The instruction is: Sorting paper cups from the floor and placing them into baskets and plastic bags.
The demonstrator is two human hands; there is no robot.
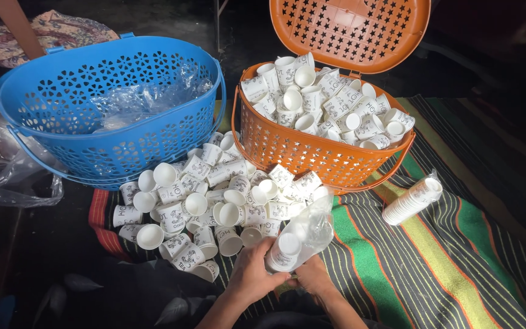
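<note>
My left hand [252, 272] and my right hand [315, 277] are together at the bottom centre, both gripping a stack of white paper cups in a clear plastic sleeve [296, 240]. The sleeve's open end points up and away from me, with a cup mouth showing. Just beyond my hands a heap of loose white paper cups [208, 204] lies on the striped cloth [433, 262].
An orange perforated basket [312, 152] with its lid raised is full of cups. A blue perforated basket [111, 122] holds clear plastic film. Another sleeved stack of cups [410, 201] lies at the right. A crumpled clear bag [1, 164] sits at the far left.
</note>
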